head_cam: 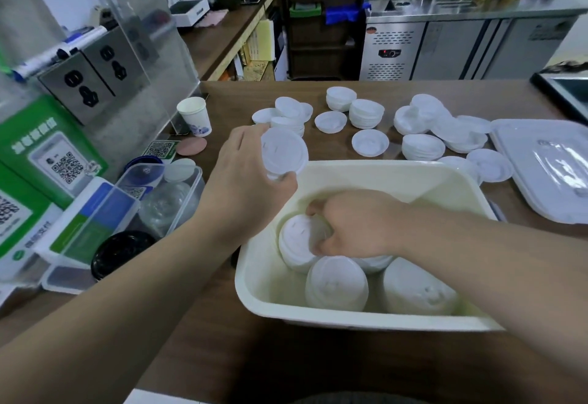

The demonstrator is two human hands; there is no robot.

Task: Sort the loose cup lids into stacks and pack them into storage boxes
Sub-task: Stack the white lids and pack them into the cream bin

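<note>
A cream storage box (471, 193) sits on the wooden counter in front of me. Inside it lie several stacks of white cup lids on their sides, one at the front middle (335, 286) and one at the front right (416, 289). My right hand (356, 223) reaches into the box and grips a lid stack (297, 241) at its left. My left hand (245, 174) holds another short lid stack (283, 152) above the box's far left corner. Loose lids and small piles (366, 114) are spread over the counter behind the box.
The box's translucent cover (547, 161) lies at the right. A paper cup (194, 115) stands at the back left. Clear containers (159, 193), a black lid (122, 252), QR-code signs and an acrylic screen crowd the left side. A sink edge (560, 91) is at far right.
</note>
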